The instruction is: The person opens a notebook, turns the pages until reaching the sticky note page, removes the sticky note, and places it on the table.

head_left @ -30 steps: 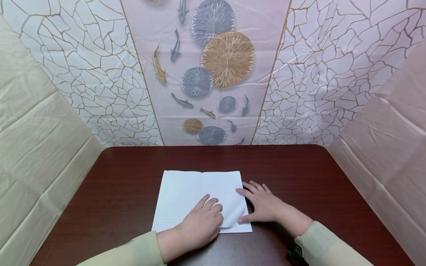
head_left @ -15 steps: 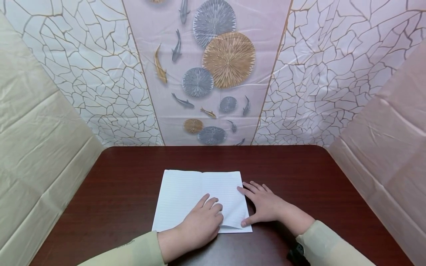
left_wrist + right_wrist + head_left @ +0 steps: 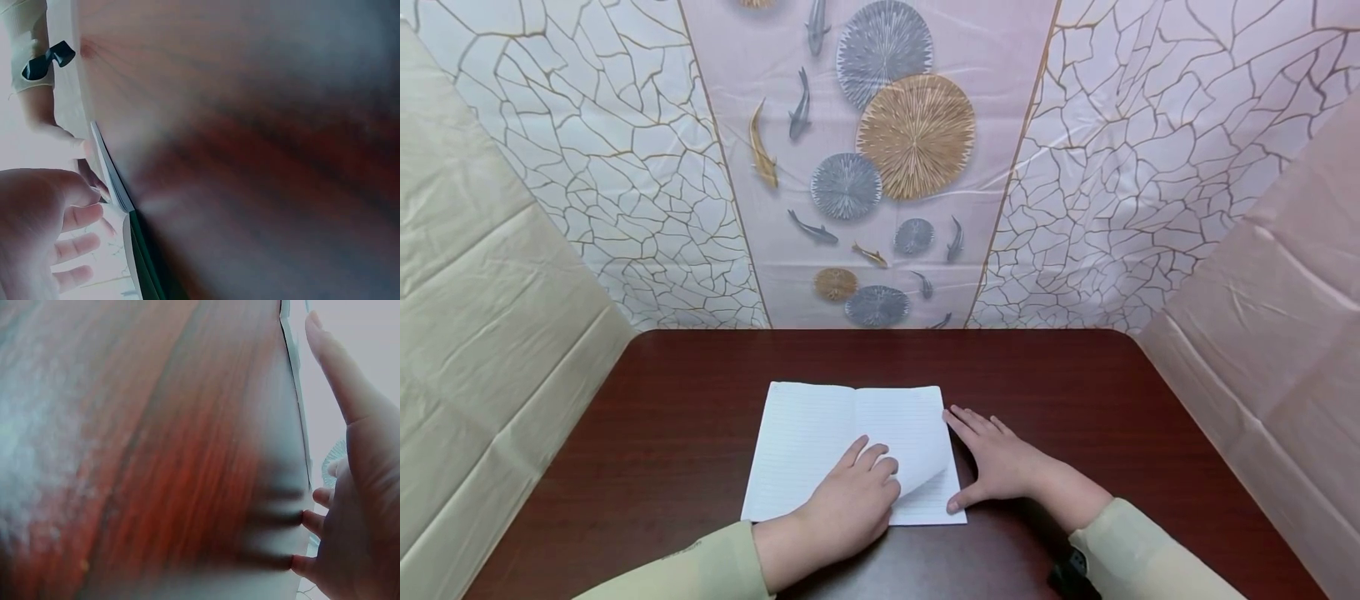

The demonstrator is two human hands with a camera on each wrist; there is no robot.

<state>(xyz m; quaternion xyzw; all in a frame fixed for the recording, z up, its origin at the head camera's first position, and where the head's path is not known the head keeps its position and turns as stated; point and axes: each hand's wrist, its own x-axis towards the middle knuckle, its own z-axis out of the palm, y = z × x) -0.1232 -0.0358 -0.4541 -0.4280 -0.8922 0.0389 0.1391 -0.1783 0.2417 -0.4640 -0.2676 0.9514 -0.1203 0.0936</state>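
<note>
An open notebook (image 3: pixel 805 442) with white lined pages lies on the table, its dark green cover (image 3: pixel 145 262) showing edge-on in the left wrist view. My left hand (image 3: pixel 842 504) lies over the lower middle of it, thumb and forefinger pinching a right-side page (image 3: pixel 917 458) near its bottom edge. That page's lower right corner curls up, baring the lined sheet beneath. At the notebook's right edge, my right hand (image 3: pixel 1000 458) is spread, fingertips resting at the edge and on the table. Its thumb (image 3: pixel 334 369) points to the notebook's lower right corner.
The dark red-brown table (image 3: pixel 685 433) has rounded far corners. Behind it hangs a patterned cloth (image 3: pixel 880 250) with fish and round motifs, and plain beige cloth (image 3: pixel 1262 292) flanks both sides. A black strap (image 3: pixel 1071 573) sits at the right wrist.
The page's lower right corner has come free of the right thumb and curled up and leftward. The right thumb and forefinger have shifted slightly outward; the left hand has barely moved.
</note>
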